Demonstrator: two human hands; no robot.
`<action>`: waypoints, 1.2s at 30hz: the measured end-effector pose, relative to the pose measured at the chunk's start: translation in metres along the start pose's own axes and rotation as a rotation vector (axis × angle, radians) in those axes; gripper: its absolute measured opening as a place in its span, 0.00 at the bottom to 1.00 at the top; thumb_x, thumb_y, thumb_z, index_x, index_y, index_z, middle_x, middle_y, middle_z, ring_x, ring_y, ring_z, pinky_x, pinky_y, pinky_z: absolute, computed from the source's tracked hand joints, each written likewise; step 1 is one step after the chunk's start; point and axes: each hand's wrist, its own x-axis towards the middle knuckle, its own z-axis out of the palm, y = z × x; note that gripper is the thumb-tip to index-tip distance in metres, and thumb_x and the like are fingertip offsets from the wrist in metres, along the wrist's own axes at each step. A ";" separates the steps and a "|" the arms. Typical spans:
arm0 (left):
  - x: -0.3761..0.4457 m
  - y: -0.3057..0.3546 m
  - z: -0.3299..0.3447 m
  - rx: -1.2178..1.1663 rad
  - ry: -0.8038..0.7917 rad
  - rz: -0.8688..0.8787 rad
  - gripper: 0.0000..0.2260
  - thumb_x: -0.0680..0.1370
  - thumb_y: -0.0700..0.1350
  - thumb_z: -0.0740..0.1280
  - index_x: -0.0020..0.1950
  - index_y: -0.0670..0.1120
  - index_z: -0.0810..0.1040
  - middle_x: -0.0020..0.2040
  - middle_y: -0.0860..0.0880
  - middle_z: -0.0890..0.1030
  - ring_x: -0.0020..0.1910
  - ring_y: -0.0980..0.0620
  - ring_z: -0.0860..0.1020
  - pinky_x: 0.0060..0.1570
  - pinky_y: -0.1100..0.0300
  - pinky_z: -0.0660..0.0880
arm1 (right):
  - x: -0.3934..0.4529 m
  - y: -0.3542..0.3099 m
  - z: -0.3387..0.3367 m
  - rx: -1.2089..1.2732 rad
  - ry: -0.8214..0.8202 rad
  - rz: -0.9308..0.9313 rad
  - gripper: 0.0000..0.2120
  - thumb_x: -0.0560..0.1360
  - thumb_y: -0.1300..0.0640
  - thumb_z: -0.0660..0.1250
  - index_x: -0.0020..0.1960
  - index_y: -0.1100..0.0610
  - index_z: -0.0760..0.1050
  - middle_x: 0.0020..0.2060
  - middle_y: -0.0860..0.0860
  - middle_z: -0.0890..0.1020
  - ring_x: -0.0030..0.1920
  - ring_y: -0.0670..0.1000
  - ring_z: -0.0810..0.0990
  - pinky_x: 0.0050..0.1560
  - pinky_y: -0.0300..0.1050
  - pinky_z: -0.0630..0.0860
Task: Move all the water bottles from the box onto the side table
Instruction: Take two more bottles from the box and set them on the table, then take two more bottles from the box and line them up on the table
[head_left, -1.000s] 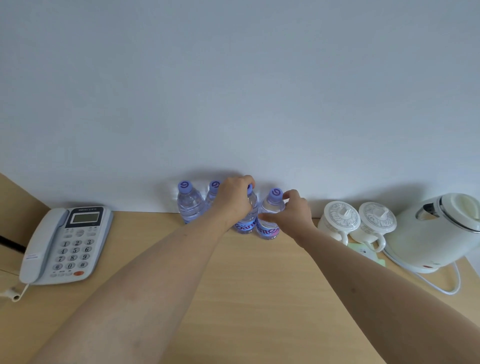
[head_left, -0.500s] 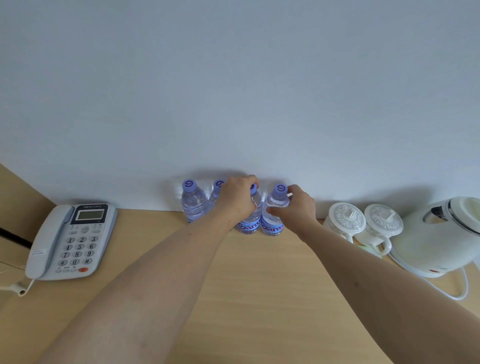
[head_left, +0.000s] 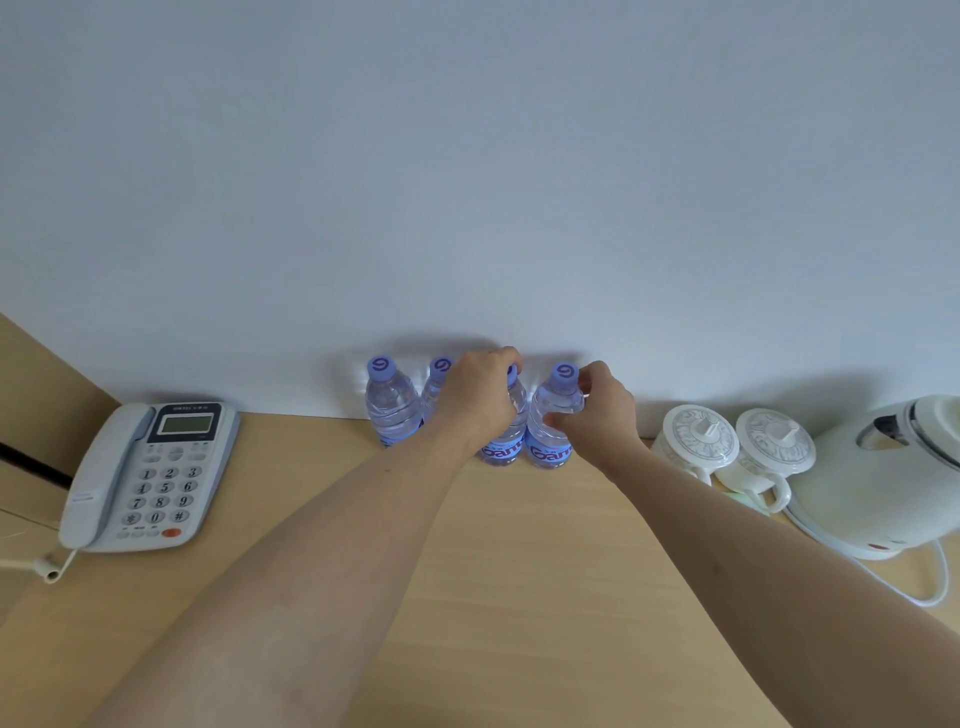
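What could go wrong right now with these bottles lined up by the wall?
The left hand and right hand each grip a bottle standing close beside the others; letting go carelessly could tip one into its neighbours. The rightmost bottle stands near the lidded cups, so a fall that way might strike them.

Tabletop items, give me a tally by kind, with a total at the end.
Water bottles: 4, at and
Lidded white mugs: 2, at and
Electric kettle: 1
Desk phone: 1
Total: 8
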 end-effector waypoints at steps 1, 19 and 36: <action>-0.001 0.000 0.002 0.005 0.008 -0.003 0.13 0.67 0.30 0.67 0.48 0.43 0.78 0.40 0.45 0.80 0.41 0.42 0.76 0.39 0.51 0.72 | 0.000 0.001 0.000 -0.001 0.005 -0.006 0.19 0.68 0.60 0.75 0.55 0.56 0.70 0.51 0.53 0.77 0.51 0.55 0.76 0.49 0.49 0.75; -0.035 0.019 -0.020 0.140 0.045 0.021 0.15 0.76 0.42 0.69 0.61 0.45 0.74 0.55 0.45 0.75 0.54 0.42 0.75 0.41 0.52 0.70 | -0.042 -0.014 -0.019 -0.227 0.056 -0.008 0.38 0.69 0.50 0.74 0.74 0.52 0.62 0.65 0.56 0.71 0.62 0.57 0.73 0.51 0.45 0.67; -0.171 0.101 -0.045 0.268 -0.109 0.533 0.29 0.74 0.57 0.67 0.73 0.52 0.68 0.76 0.45 0.65 0.76 0.39 0.57 0.70 0.44 0.62 | -0.281 -0.003 -0.085 -0.552 0.353 0.247 0.42 0.65 0.43 0.77 0.73 0.46 0.61 0.69 0.52 0.67 0.68 0.58 0.64 0.61 0.54 0.69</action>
